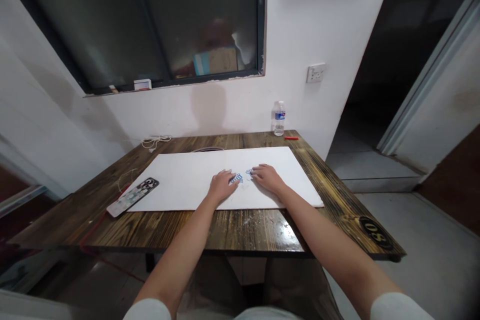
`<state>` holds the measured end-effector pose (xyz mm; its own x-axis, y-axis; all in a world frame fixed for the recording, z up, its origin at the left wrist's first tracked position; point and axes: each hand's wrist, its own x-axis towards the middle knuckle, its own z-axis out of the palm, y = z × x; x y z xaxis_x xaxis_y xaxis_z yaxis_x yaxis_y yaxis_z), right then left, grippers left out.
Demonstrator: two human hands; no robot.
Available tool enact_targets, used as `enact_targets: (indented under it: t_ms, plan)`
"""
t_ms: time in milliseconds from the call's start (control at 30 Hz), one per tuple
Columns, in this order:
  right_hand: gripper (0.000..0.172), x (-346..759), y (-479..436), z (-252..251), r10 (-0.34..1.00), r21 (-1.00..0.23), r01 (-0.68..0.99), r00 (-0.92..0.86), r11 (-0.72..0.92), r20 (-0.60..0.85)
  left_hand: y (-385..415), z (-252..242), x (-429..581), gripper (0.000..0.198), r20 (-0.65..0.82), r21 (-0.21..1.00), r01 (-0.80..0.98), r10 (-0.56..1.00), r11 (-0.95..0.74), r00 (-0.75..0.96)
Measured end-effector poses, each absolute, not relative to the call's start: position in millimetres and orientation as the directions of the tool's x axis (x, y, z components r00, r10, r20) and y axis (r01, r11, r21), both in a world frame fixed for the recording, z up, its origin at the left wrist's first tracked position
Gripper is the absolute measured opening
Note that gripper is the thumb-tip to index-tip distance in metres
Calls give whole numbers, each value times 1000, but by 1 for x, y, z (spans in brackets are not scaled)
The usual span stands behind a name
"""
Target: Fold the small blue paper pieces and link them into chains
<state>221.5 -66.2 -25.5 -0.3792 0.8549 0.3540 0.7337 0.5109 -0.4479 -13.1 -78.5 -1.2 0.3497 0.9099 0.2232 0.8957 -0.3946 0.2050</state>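
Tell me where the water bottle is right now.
In the head view the water bottle stands upright at the table's far right edge by the white wall, beside a small red object and below the wall socket.

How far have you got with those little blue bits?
Early, it seems. Done: the white sheet lies flat on the table. In hand: left hand touches one blue piece, right hand a second blue piece. Left: most of the sheet is bare.
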Motion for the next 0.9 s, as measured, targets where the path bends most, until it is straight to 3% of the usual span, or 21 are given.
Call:
enact_targets:
  t_ms: [200, 400, 600, 733, 900]
  plan:
    - [35, 219, -66, -29, 774, -376, 679, -513, 631, 371, -80, -2, -13, 63, 115, 153, 884, 896, -442, 428]
    - [54, 217, -68, -29, 837, -402, 735, -463, 546, 291, -79, -3, -10, 75, 74, 152, 884, 897, -442, 436]
    - [63, 214, -71, -27, 837, -326, 779, -438, 535, 327, -79, -5, -6, 80, 157, 121, 876, 880, -467, 448]
    - [44, 212, -76, -23, 801, -229, 811, -409, 539, 437, -84, -3, -4, 79, 265, 64, 864, 843, -500, 468]
    - [19, 212, -85, -16, 790, -190, 848, -347, 494, 505, -88, -5, -5, 57, 374, 51, 865, 813, -500, 447]
